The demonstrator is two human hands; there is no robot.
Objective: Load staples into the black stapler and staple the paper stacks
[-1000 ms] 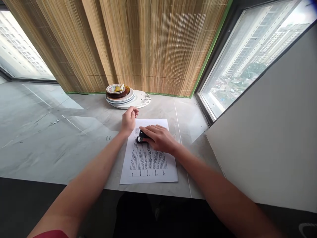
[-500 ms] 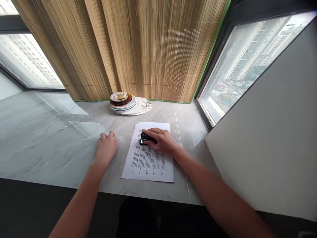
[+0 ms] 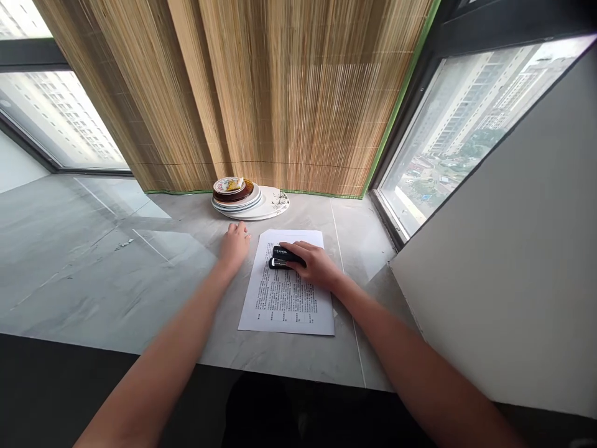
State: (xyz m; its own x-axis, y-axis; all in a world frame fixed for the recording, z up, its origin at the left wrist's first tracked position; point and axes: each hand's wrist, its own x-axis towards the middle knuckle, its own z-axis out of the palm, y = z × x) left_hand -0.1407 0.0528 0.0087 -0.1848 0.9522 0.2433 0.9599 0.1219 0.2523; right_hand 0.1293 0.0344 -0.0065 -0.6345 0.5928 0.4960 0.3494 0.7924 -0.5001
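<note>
My right hand (image 3: 317, 264) is wrapped round a black stapler (image 3: 281, 257) with a silvery part showing along its jaw. The stapler rests over the upper half of a sheet of white printed paper (image 3: 286, 318), its front end pointing left. Whether more sheets lie beneath cannot be made out. Just left of the paper's top corner is my left hand (image 3: 234, 247), low over the counter, fingers loosely bent and a little apart, with nothing visible in them.
Behind my left hand stands a stack of plates (image 3: 237, 202) with a small yellow and white packet (image 3: 236, 185) on top. A bamboo blind (image 3: 280, 112) hangs at the back of the grey stone counter (image 3: 116, 280). A white wall (image 3: 504, 267) and window frame bound the right side.
My left hand has moved forward and right, up to the paper's left edge. My right hand keeps its hold on the stapler, which has shifted little over the page.
</note>
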